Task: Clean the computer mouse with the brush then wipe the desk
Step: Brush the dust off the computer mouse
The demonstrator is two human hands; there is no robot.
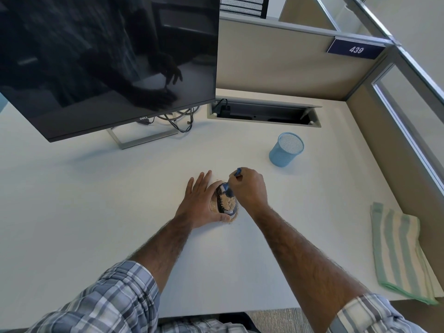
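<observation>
Right fingers (240,180) pinch brush (228,187); left hand (200,203) holds mouse (226,203).

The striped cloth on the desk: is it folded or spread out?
Folded. The striped cloth lies on the desk as a narrow rectangle, and stacked layers show along its right edge.

A dark computer mouse (223,198) lay flat near the middle of a white desk (120,200). Sandy crumbs (229,203) were strewn over its back and the surface around it. The left hand (199,203) cupped it between thumb and forefinger. A small blue brush (227,188), gripped in the right hand (248,188), slanted down with its head on the mouse's far end. A folded green-and-cream striped cloth (398,248) lay near the desk's right edge, well apart.
</observation>
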